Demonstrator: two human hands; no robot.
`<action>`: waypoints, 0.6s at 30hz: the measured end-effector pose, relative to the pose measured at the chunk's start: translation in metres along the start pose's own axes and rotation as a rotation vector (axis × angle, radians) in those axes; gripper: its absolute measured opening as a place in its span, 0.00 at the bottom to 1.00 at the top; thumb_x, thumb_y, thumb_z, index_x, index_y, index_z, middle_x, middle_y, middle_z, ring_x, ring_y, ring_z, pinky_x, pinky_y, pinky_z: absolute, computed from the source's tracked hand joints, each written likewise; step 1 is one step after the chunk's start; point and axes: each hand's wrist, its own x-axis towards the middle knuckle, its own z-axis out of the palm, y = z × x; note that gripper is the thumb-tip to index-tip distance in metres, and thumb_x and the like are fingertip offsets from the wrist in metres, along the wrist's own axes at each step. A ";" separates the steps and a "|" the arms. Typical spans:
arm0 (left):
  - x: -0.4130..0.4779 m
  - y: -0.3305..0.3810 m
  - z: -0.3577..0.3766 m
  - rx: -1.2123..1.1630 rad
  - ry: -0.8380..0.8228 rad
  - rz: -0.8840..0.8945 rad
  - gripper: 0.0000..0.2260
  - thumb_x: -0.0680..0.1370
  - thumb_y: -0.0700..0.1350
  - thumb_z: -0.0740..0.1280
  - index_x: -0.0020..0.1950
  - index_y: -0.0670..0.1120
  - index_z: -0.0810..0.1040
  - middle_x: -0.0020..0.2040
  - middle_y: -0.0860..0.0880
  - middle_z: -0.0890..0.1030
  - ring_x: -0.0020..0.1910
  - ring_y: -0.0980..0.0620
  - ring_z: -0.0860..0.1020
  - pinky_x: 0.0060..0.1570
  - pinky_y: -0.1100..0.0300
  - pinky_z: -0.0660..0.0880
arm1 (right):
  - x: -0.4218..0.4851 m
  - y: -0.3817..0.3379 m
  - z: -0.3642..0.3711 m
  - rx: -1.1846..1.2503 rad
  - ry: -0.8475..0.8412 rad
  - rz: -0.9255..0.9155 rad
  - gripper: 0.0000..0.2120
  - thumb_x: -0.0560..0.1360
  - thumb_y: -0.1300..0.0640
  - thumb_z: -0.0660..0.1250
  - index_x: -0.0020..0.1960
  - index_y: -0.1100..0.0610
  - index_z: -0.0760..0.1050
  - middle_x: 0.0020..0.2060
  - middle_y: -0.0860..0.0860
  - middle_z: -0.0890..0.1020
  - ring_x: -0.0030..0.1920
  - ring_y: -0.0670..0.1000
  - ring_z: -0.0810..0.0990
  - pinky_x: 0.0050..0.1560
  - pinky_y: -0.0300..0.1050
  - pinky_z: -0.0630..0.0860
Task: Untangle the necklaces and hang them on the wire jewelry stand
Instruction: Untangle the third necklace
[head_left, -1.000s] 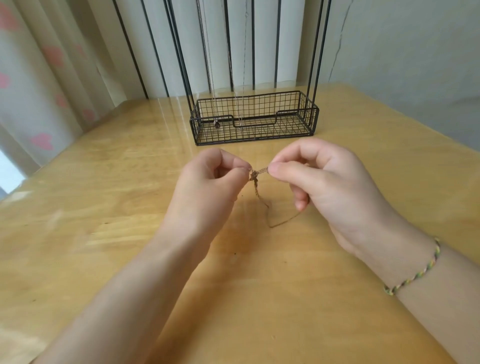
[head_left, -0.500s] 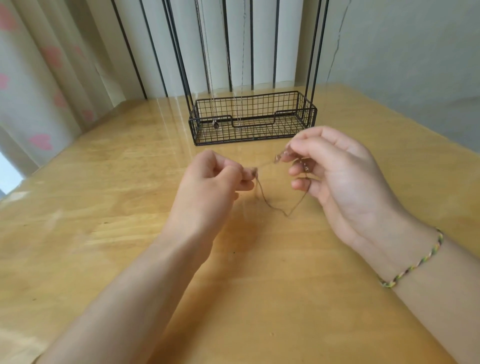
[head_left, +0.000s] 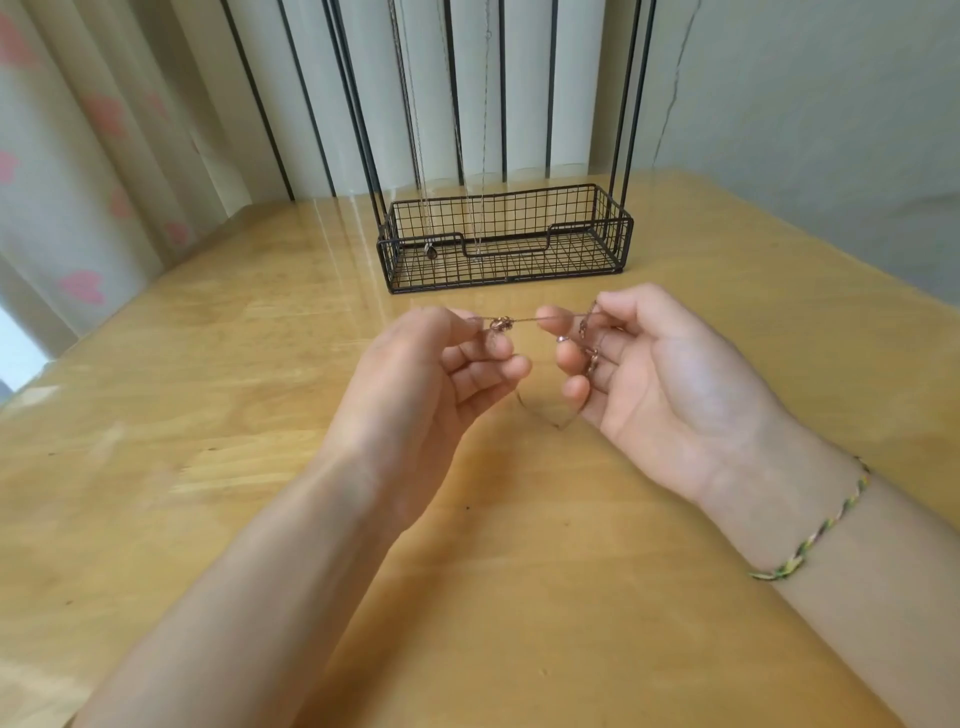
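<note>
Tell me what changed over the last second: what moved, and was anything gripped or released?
The left hand and right hand drew apart, pulling the necklace into a taut line between their fingertips, with its slack loop hanging below. The right hand rolled palm-up. Nothing was released: both grips stay pinched on the necklace. The wire jewelry stand and the pendant chain hung on it are unchanged.

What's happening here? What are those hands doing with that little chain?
Someone is untangling a thin necklace over the table. The left hand pinches it by a small clump, the right hand pinches it farther along, and a short stretch is pulled straight between them. The rest droops in a loop below. Behind, a black wire stand already has thin chains hanging on it; this necklace isn't hung yet.
</note>
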 end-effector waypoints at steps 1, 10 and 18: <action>-0.001 0.000 0.000 0.006 -0.012 0.008 0.08 0.78 0.37 0.56 0.41 0.45 0.71 0.29 0.49 0.75 0.27 0.53 0.76 0.46 0.56 0.77 | -0.001 -0.001 -0.001 0.018 -0.023 0.029 0.08 0.76 0.59 0.58 0.38 0.55 0.67 0.33 0.52 0.82 0.26 0.46 0.76 0.26 0.35 0.71; -0.006 0.003 -0.002 0.360 0.051 0.243 0.08 0.77 0.38 0.63 0.40 0.49 0.75 0.25 0.57 0.68 0.22 0.59 0.62 0.21 0.69 0.59 | -0.004 0.005 -0.003 -0.715 -0.102 -0.159 0.02 0.71 0.58 0.71 0.41 0.56 0.81 0.27 0.46 0.73 0.24 0.41 0.68 0.27 0.37 0.69; -0.004 0.002 -0.004 0.324 0.017 0.176 0.04 0.77 0.40 0.65 0.45 0.48 0.77 0.26 0.56 0.67 0.21 0.60 0.61 0.20 0.70 0.59 | -0.003 -0.001 -0.001 -0.405 -0.067 -0.188 0.03 0.74 0.61 0.66 0.46 0.61 0.77 0.19 0.42 0.75 0.29 0.48 0.74 0.43 0.46 0.77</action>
